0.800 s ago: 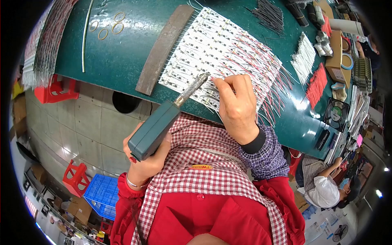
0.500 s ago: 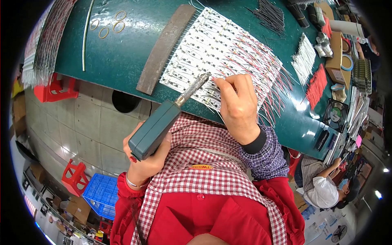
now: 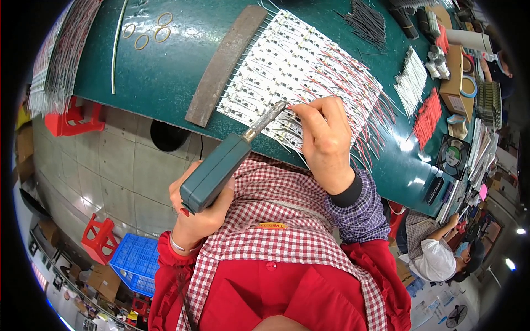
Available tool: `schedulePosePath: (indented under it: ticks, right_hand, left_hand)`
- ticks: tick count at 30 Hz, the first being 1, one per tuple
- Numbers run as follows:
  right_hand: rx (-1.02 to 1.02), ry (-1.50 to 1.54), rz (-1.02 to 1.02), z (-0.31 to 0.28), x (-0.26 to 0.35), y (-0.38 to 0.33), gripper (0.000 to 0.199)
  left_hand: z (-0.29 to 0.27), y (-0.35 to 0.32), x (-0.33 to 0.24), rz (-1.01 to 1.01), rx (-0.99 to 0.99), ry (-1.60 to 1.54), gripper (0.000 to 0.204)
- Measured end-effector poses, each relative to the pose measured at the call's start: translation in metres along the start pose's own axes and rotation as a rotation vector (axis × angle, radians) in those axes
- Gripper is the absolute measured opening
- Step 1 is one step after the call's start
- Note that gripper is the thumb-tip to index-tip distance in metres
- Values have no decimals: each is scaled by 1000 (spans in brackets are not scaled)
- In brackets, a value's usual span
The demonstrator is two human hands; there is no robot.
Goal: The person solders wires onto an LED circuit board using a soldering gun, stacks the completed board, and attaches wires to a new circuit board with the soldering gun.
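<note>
My left hand [image 3: 200, 212] grips the green handle of a soldering iron [image 3: 229, 160]; its metal tip touches the near edge of a row of white LED strips [image 3: 287, 66] laid side by side on the green table [image 3: 165, 71]. My right hand [image 3: 326, 140] rests on the strips just right of the tip, fingers pinched on a thin red wire [image 3: 295, 108]. Many red and black wires fan out from the strips' right side.
A long brown metal bar [image 3: 223, 63] lies across the strips' left ends. Rubber bands [image 3: 149, 33] sit far left. Bundles of black [image 3: 367, 19], white [image 3: 411, 83] and red wires [image 3: 428, 118], tape rolls and boxes crowd the right. Another person [image 3: 436, 254] sits lower right.
The soldering iron tip and my right hand have shifted very slightly along the strips; otherwise nothing differs.
</note>
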State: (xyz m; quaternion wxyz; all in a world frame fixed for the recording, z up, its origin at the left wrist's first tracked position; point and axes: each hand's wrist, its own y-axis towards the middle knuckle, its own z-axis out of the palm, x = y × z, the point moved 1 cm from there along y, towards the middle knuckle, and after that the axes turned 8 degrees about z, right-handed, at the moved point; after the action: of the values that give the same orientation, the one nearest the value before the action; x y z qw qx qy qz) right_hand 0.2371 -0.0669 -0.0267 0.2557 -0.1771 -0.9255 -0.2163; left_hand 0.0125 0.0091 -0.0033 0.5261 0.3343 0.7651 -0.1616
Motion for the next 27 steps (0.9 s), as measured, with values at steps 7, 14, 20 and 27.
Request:
schedulePosePath:
  ticks: [7, 14, 20, 27]
  right_hand:
    - [85, -45, -17, -6, 3, 9, 28]
    - [150, -65, -8, -10, 5, 17, 25]
    - [140, -69, 7, -10, 5, 18, 14]
    - [153, -49, -10, -9, 3, 16, 21]
  left_hand:
    - [-3, 3, -3, 17, 24, 33, 15]
    - [-5, 3, -4, 53, -47, 17, 15]
    - [-5, 0, 2, 65, -80, -46, 16]
    - [-5, -2, 3, 38, -68, -71, 16]
